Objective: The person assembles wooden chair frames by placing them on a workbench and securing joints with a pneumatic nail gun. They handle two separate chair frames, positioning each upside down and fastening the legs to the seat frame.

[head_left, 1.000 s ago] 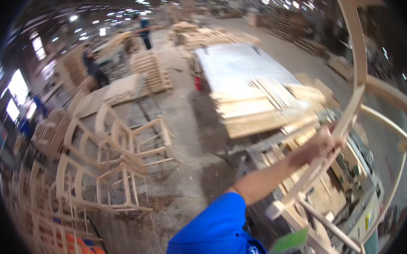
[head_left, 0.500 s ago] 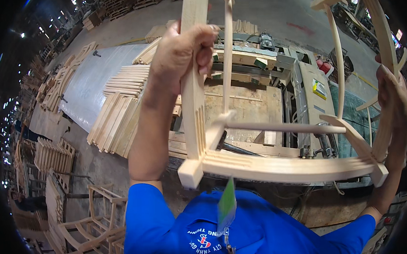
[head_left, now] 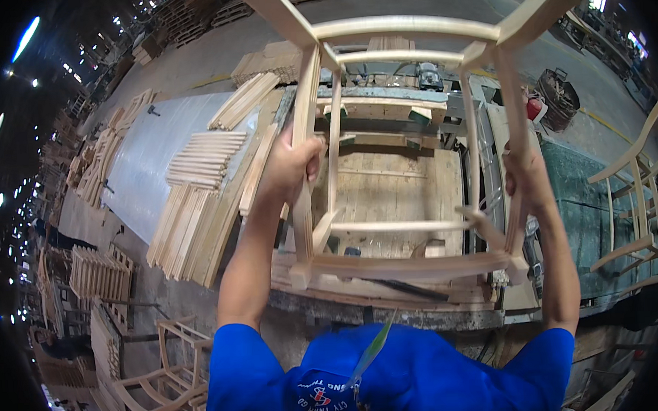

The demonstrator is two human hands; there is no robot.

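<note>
A bare wooden chair frame (head_left: 410, 266) is held up in front of me, above a machine with a plywood bed (head_left: 387, 174). My left hand (head_left: 293, 163) is closed round its left side rail, thumb across the wood. On the opposite side rail my right hand (head_left: 524, 173) is closed too, its fingers partly hidden by the wood. A thick rail joins the two sides nearest me. Thin spindles and a crossbar run inside the frame, and longer posts stretch away at the top.
To the left, bundles of wooden slats (head_left: 201, 158) lie by a grey sheet-covered table (head_left: 137, 156). Assembled chair frames (head_left: 167, 378) stand at lower left; another frame (head_left: 633, 189) rests on a green surface (head_left: 565, 163) at right. A bin of scraps (head_left: 558, 98) stands beyond.
The chair frame has swung leftward and levelled, and now sits squarely over the machine. Both hands still grip its sides; my right hand has come in from the far right.
</note>
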